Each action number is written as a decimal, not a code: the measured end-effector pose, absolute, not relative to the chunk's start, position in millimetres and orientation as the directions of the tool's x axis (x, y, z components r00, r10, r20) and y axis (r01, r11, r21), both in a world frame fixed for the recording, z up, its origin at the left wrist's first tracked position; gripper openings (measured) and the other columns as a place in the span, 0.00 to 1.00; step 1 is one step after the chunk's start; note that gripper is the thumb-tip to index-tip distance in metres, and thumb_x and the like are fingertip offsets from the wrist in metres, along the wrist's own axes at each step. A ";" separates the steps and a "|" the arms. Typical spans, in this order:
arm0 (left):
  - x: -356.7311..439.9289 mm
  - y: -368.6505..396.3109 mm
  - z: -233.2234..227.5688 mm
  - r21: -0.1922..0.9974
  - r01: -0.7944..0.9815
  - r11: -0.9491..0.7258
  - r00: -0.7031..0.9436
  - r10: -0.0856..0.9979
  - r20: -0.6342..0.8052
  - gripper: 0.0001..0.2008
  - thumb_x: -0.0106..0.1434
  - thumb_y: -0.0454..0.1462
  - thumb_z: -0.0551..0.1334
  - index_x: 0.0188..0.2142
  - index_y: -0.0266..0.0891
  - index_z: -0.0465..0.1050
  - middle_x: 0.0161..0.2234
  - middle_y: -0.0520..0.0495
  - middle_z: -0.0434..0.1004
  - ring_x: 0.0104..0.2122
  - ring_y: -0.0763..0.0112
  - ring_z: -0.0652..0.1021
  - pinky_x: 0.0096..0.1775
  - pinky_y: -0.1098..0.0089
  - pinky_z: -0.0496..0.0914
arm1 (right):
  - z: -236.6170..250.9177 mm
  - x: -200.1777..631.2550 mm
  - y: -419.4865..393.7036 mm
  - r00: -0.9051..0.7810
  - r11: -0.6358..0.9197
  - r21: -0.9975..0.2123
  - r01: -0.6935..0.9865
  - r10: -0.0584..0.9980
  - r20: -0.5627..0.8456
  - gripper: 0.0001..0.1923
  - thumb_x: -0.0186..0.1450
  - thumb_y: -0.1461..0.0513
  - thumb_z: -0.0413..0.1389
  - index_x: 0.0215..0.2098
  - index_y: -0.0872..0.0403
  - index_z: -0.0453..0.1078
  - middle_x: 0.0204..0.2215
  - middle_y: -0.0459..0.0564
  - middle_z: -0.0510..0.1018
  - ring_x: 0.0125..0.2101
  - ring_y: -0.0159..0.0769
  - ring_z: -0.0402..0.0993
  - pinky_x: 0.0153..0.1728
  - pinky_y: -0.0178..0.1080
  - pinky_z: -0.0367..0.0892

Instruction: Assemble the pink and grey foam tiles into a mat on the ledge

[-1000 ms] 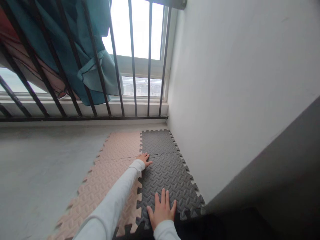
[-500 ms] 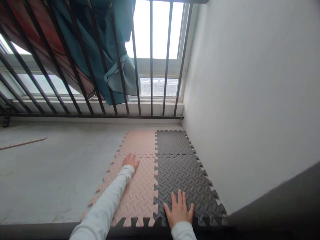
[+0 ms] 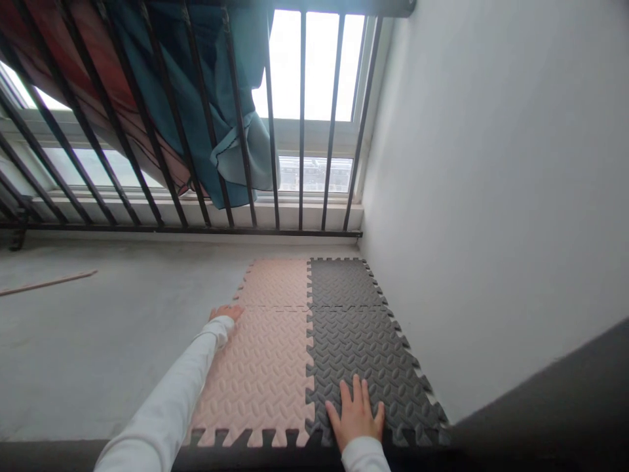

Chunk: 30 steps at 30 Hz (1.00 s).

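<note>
Four-sided foam floor mats lie joined by toothed edges, pink mats (image 3: 265,373) on the left and dark grey mats (image 3: 366,344) on the right, all with a raised tread pattern. At the left edge of the pink mats, near the cross seam, rests my left hand (image 3: 227,312); its fingers lie flat and partly show past the white sleeve. My right hand (image 3: 356,414) presses palm down on the near grey mat, fingers spread. Neither hand grips anything.
Grey floor (image 3: 122,341) extends to the left, with a thin stick (image 3: 49,282) on it. A white wall (image 3: 491,196) borders the grey mats. Beyond stands a black railing (image 3: 196,229), with blue and red cloth (image 3: 196,131) hanging behind its bars before a window (image 3: 319,72).
My left hand has slid left along the seam, from the middle of the pink mats to their left edge. My right hand stays on the grey mat. The view has tilted slightly.
</note>
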<state>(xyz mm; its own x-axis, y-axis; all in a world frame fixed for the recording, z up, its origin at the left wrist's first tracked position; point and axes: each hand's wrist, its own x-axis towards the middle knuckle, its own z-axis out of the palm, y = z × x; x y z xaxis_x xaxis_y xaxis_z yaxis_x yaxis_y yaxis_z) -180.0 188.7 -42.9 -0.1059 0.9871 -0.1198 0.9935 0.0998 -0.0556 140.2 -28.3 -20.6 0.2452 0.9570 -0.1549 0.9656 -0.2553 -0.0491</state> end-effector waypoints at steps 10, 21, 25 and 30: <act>-16.3 165.7 -54.3 0.132 0.912 -0.388 0.407 0.895 -0.182 0.27 0.61 0.46 0.42 0.59 0.43 0.48 0.61 0.49 0.43 0.59 0.66 0.49 0.56 0.56 0.47 | -25.7 137.7 -25.4 0.273 -0.284 -0.056 0.957 0.950 -0.149 0.25 0.59 0.49 0.44 0.52 0.48 0.61 0.57 0.55 0.55 0.57 0.48 0.48 0.49 0.63 0.44; 35.4 178.0 -31.3 0.150 0.941 -0.303 0.328 0.925 -0.192 0.25 0.61 0.47 0.42 0.55 0.45 0.56 0.59 0.49 0.52 0.58 0.64 0.53 0.56 0.53 0.48 | -26.8 136.1 -24.5 0.264 -0.278 -0.095 0.956 0.954 -0.139 0.27 0.57 0.48 0.47 0.52 0.50 0.62 0.57 0.59 0.54 0.57 0.52 0.47 0.48 0.65 0.43; 54.8 169.1 -40.8 0.147 0.925 -0.349 0.373 0.908 -0.190 0.26 0.60 0.46 0.43 0.57 0.45 0.51 0.61 0.50 0.46 0.59 0.66 0.50 0.56 0.56 0.47 | -28.7 140.4 -26.1 0.261 -0.282 -0.154 0.947 0.954 -0.145 0.27 0.57 0.47 0.46 0.52 0.48 0.61 0.57 0.56 0.54 0.57 0.49 0.46 0.50 0.63 0.42; 94.6 173.5 -19.3 0.038 0.957 -0.288 0.289 0.931 -0.222 0.30 0.59 0.50 0.40 0.50 0.35 0.64 0.54 0.39 0.61 0.56 0.58 0.58 0.56 0.52 0.45 | -27.2 143.1 -26.8 0.249 -0.289 -0.213 0.934 0.949 -0.196 0.29 0.56 0.45 0.48 0.53 0.46 0.59 0.58 0.54 0.52 0.58 0.47 0.44 0.52 0.61 0.40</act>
